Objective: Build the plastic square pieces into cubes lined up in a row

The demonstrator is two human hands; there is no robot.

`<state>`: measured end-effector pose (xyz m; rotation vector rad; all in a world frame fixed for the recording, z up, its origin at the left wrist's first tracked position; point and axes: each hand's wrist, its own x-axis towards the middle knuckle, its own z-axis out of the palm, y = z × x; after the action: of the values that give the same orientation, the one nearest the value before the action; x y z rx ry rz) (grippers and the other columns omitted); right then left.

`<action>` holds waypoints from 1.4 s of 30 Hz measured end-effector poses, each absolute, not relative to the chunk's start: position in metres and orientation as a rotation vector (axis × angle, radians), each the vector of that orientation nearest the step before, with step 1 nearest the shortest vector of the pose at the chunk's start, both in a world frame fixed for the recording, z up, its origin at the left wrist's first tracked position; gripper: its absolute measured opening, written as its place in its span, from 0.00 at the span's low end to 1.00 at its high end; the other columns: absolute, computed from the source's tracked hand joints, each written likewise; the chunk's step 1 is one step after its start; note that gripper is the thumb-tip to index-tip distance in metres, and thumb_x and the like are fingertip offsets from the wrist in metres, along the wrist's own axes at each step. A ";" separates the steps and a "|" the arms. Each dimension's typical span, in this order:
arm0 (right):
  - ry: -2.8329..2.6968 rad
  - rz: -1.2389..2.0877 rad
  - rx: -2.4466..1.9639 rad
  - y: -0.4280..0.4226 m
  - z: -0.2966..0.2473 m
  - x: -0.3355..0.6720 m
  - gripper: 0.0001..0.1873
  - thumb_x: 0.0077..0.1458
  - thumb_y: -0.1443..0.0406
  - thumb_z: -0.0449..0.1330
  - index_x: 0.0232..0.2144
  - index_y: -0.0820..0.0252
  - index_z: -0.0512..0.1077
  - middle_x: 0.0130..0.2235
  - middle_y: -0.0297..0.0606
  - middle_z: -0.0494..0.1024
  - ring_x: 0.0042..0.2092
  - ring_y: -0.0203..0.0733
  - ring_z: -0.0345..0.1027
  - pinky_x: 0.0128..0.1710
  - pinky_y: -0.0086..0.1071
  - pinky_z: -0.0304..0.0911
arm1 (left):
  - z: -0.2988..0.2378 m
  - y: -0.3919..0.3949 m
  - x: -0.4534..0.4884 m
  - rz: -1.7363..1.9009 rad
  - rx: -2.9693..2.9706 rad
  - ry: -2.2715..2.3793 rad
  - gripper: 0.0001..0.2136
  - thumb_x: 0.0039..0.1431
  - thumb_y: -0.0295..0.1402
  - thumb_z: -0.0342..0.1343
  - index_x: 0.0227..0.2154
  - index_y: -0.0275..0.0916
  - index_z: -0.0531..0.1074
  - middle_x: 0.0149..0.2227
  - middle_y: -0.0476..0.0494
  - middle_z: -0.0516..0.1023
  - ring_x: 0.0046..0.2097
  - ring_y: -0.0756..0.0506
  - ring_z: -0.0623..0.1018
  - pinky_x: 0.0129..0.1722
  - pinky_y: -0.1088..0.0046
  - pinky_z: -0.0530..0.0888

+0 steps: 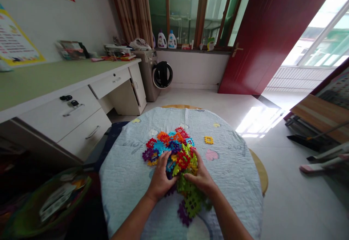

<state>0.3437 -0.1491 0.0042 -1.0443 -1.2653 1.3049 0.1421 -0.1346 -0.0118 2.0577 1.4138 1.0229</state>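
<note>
Left hand (pixel 160 180): fingers curled close, only a narrow spread between them, pressed onto the left side of the tile cluster (pixel 182 161). Fingertips sit on blue and purple pieces. The thumb points in toward the middle.
Right hand (pixel 200 178): fingers bent and closed over the cluster's right side, against green and yellow pieces. The fingertips are partly buried among the tiles, so I cannot tell how deep the grip goes.
Tile cluster: a bunched lump of red, yellow, green and blue interlocking plastic tiles, clasped between both hands at the near-centre of the table. Whether it is lifted or resting on the cloth cannot be told.
Loose pile (pixel 166 143): more flat window-shaped tiles in orange, blue, purple and red, spread just beyond the hands and touching the cluster's far edge.
Green tiles (pixel 192 198): a joined run lying between the wrists, partly under the right hand.
Purple tile (pixel 183 214): flat on the cloth, nearest the person, touching the green run.
Yellow tile (pixel 208 140): alone, to the right of the pile and apart from it.
Tablecloth (pixel 131 182): pale blue, printed, covering the round table (pixel 261 176), whose wooden rim shows at the right.
Desk (pixel 54 76): green-topped, white drawers, along the left wall.
Washing machine (pixel 160 74): beyond the desk, under the window.
Red door (pixel 261 32): open, daylight on the floor beside it.
</note>
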 end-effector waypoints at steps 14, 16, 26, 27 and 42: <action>-1.357 1.011 -1.394 -0.080 0.027 0.364 0.38 0.49 0.59 0.61 0.62 0.54 0.56 0.54 0.42 0.71 0.51 0.45 0.69 0.55 0.46 0.62 | 0.036 -0.021 0.105 0.536 2.164 1.999 0.25 0.56 0.45 0.54 0.54 0.38 0.68 0.59 0.32 0.68 0.56 0.33 0.71 0.56 0.57 0.67; -1.394 0.860 -1.554 -0.069 0.021 0.378 0.38 0.47 0.58 0.62 0.61 0.57 0.59 0.57 0.46 0.69 0.57 0.50 0.64 0.60 0.49 0.56 | 0.029 -0.002 0.098 0.477 2.086 1.960 0.29 0.52 0.49 0.57 0.53 0.36 0.69 0.60 0.29 0.67 0.59 0.32 0.68 0.58 0.56 0.64; -1.473 1.080 -1.318 -0.074 -0.016 0.349 0.58 0.36 0.52 0.72 0.65 0.55 0.49 0.58 0.48 0.68 0.59 0.55 0.63 0.59 0.50 0.58 | 0.019 -0.004 0.116 0.663 1.846 1.402 0.47 0.33 0.50 0.70 0.58 0.35 0.65 0.58 0.30 0.71 0.58 0.34 0.72 0.58 0.61 0.66; -1.423 1.102 -1.281 -0.077 -0.017 0.344 0.59 0.36 0.52 0.72 0.65 0.55 0.48 0.57 0.47 0.69 0.58 0.55 0.64 0.58 0.50 0.59 | 0.019 -0.009 0.118 0.702 1.820 1.348 0.49 0.30 0.48 0.72 0.58 0.35 0.65 0.59 0.30 0.70 0.59 0.33 0.71 0.59 0.60 0.65; -0.973 1.347 -1.034 -0.113 0.031 0.312 0.46 0.41 0.54 0.71 0.60 0.52 0.58 0.50 0.41 0.76 0.50 0.49 0.72 0.55 0.47 0.65 | 0.029 -0.066 0.123 1.208 1.226 1.269 0.28 0.47 0.44 0.63 0.50 0.35 0.69 0.45 0.40 0.79 0.43 0.43 0.79 0.47 0.65 0.74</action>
<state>0.3116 -0.1126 0.0309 -1.0343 -0.9731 1.3467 0.1229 -0.0656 0.0292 1.2259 1.2689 1.2084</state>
